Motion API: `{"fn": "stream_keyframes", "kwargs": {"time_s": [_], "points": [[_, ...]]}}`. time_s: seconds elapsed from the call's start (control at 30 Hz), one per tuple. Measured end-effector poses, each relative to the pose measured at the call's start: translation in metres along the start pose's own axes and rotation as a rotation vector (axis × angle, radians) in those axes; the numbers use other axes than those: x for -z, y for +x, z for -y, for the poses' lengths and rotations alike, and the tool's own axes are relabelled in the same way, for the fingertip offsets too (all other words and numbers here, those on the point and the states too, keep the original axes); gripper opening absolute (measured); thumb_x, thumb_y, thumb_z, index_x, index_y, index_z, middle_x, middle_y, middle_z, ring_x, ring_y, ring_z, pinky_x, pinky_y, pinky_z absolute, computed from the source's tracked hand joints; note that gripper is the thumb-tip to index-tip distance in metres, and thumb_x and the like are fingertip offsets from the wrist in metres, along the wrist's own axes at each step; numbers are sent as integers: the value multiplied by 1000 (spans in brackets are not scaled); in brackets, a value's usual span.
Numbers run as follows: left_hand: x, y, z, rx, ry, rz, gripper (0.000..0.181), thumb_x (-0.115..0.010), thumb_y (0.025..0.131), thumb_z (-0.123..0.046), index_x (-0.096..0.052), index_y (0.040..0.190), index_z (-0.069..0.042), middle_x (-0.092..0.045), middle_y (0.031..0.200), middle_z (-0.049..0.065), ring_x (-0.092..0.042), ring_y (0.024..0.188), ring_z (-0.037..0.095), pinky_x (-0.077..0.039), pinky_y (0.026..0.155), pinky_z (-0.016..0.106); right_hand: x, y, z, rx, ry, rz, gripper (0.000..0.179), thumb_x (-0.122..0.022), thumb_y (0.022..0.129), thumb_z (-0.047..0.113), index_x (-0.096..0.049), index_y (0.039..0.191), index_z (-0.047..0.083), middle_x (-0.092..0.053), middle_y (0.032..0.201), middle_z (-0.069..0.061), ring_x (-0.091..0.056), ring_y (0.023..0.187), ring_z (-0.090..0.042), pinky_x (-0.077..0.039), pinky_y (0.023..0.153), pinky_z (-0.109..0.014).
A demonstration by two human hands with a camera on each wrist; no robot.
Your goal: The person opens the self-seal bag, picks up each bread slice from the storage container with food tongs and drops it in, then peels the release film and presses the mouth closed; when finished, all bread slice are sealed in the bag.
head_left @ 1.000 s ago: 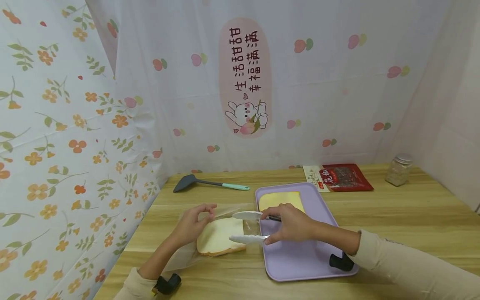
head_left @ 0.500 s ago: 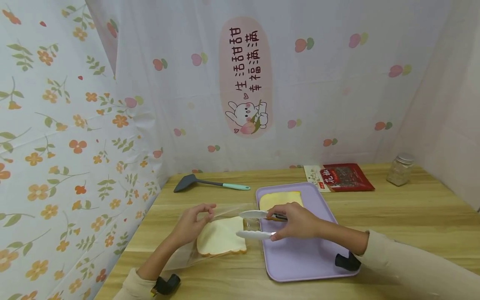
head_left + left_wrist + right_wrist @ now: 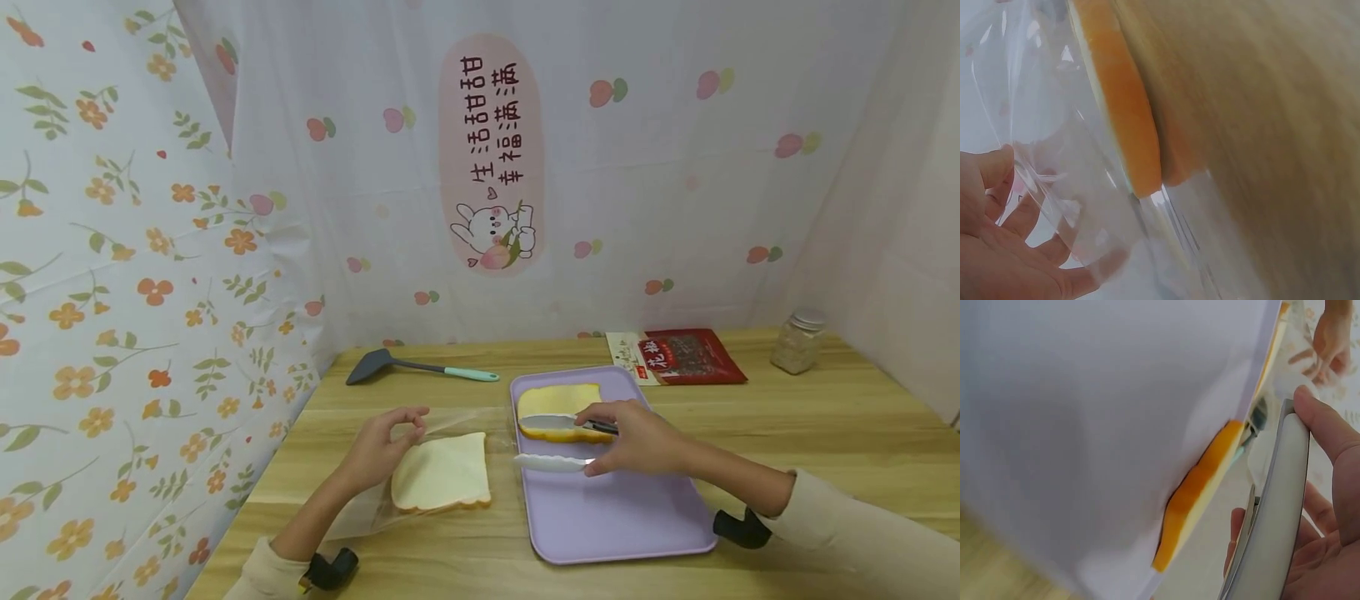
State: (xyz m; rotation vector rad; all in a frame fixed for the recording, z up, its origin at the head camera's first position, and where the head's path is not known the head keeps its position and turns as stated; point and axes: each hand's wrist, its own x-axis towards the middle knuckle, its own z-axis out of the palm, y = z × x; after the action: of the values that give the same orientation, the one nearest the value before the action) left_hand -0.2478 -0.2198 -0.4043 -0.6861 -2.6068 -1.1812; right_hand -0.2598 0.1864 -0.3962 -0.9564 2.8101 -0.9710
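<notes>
My left hand (image 3: 375,450) pinches the edge of a clear plastic bag (image 3: 1104,225) between thumb and finger. A slice of bread (image 3: 441,473) lies flat in the bag on the table, its brown crust (image 3: 1125,100) facing me in the left wrist view. In my right hand (image 3: 641,437) is a pair of tongs (image 3: 553,463), its arms spread and nothing between them. They hover above a purple tray (image 3: 600,517), pointing left. A second bread slice (image 3: 558,400) lies at the tray's far left, partly behind the upper tong arm.
Behind the bag lies a spatula (image 3: 420,365) with a mint handle. A red spice packet (image 3: 686,357) is beyond the tray, and a lidded glass jar (image 3: 797,340) stands at the back right. Curtains (image 3: 645,183) close off the table's back.
My right hand has moved right with the tongs, from over the bagged bread to over the tray. The left hand has stayed at the bag.
</notes>
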Motion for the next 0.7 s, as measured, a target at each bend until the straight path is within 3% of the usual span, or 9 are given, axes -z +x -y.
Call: {"fn": "stream_keyframes", "kwargs": {"time_s": [0.1,0.2,0.27,0.33,0.4,0.63,0.7], "points": [[0,0,0,-4,-2,-1,12,-65,97,-15,-65,92,-4,-66,127,16,-55,125,39,-44,98,58,5,-5,-4,-13,14,0,61,-90,69,41,-68,118,12,-67,126,-6,-58,122,-32,-46,97,-56],[-1,0,-1,7,1,1,12,-64,98,-16,-66,93,-5,-66,127,15,-64,109,35,-47,92,53,9,-9,-9,-31,17,-4,62,-90,69,40,-68,119,12,-67,126,-6,-57,123,-34,-45,98,-56],[0,1,-1,20,4,6,12,-63,98,-16,-66,93,-6,-66,127,13,-67,86,28,-48,84,45,11,-11,-12,-43,8,-5,63,-91,68,41,-68,119,12,-67,126,-7,-57,123,-34,-45,98,-57],[0,1,-1,31,8,12,11,-62,99,-15,-65,94,-6,-66,128,13,-57,64,18,-46,77,37,12,-14,-15,-51,-1,-7,64,-91,67,42,-68,119,12,-66,126,-7,-57,122,-35,-46,97,-57],[0,1,-1,36,13,16,10,-62,99,-15,-65,95,-6,-66,128,14,-48,55,10,-45,72,31,14,-16,-18,-63,-2,-11,66,-91,66,43,-68,119,12,-66,126,-7,-56,124,-37,-45,98,-58],[0,1,-2,50,27,22,9,-62,99,-15,-65,94,-8,-66,128,13,-38,50,6,-44,70,29,19,-24,-28,-83,-43,-28,74,-91,64,48,-67,123,10,-65,128,-11,-56,123,-38,-46,96,-58],[-1,1,-2,50,29,20,9,-63,99,-15,-66,94,-8,-66,128,12,-47,54,8,-44,70,30,21,-26,-30,-79,-50,-32,75,-91,64,48,-66,124,10,-65,128,-12,-57,121,-37,-47,95,-58]]}}
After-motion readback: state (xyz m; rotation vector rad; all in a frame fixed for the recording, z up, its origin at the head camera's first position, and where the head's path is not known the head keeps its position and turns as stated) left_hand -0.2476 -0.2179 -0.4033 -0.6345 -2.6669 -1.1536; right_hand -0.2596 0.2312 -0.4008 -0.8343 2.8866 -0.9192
